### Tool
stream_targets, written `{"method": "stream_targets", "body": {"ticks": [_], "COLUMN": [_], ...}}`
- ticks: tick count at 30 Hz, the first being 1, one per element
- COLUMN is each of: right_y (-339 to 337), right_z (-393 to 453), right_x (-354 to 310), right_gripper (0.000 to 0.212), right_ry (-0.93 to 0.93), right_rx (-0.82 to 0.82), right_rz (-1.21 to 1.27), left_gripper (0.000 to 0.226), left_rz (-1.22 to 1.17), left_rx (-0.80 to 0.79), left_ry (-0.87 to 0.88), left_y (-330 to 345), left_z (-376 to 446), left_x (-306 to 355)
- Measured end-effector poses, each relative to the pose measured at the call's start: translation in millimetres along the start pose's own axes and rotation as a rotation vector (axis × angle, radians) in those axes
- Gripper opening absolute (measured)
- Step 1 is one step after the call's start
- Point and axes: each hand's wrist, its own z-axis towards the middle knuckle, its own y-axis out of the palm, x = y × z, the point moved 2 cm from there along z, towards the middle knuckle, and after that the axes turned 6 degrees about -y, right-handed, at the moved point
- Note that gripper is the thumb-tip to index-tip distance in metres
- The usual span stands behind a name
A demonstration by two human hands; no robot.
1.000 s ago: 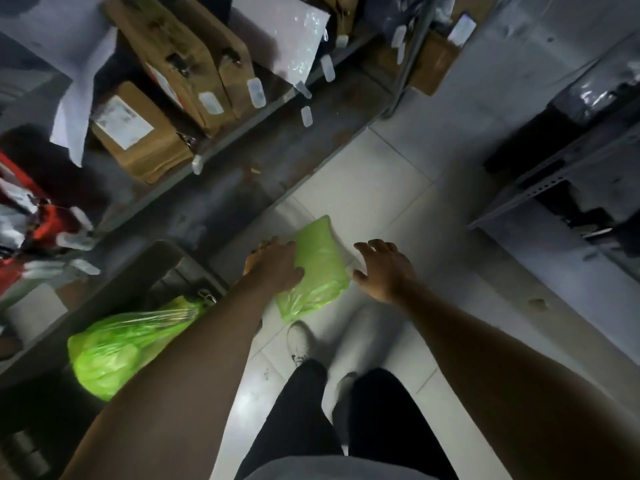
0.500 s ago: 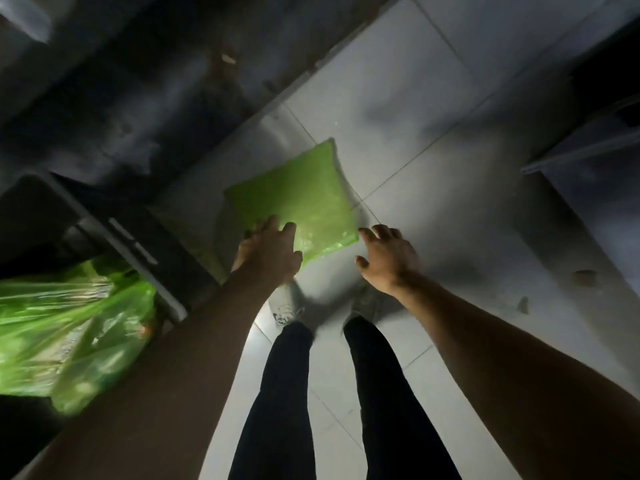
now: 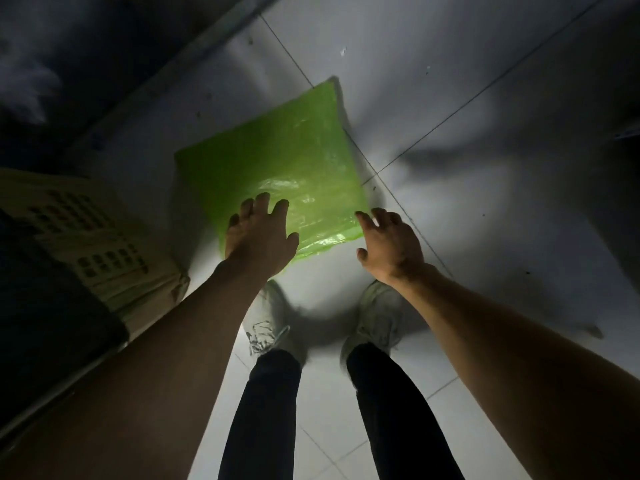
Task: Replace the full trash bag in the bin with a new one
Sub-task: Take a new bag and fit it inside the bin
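A view from the person's head looks straight down at a dim, pale grey tiled floor (image 3: 450,81). A flat, bright green plastic trash bag (image 3: 277,157), roughly square and slightly crinkled, lies spread on the tiles just ahead of the person's feet. The left hand (image 3: 258,233) reaches down over the bag's near edge with its fingers straight and spread; whether the palm presses the plastic or hovers just above it cannot be told. The right hand (image 3: 389,242) is beside the bag's near right corner, fingers loosely extended and apart, gripping nothing. Below the hands stand two pale grey lace-up sneakers (image 3: 266,323) and legs in dark trousers (image 3: 263,410). At the left edge sits a cream plastic bin (image 3: 100,244) with a grid of small rectangular holes in its side, its interior lost in shadow. The upper left corner is dark and blurred.
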Motion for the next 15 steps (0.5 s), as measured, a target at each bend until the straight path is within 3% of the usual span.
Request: {"method": "stream_targets", "body": {"ticks": [9, 11, 15], "right_y": [83, 91, 91], "right_z": [63, 74, 84], "right_x": [13, 14, 9], "right_gripper": [0.097, 0.087, 0.036], "right_ry": [0.086, 0.116, 0.141], "right_rx": [0.078, 0.112, 0.175], "right_rz": [-0.054, -0.069, -0.087], "left_gripper": [0.074, 0.073, 0.066], "left_rz": [0.015, 0.025, 0.040], "left_rx": [0.061, 0.055, 0.043], "left_ry": [-0.004, 0.001, -0.017], "left_y": [70, 79, 83], "left_z": [53, 60, 63], "left_x": [-11, -12, -17]}}
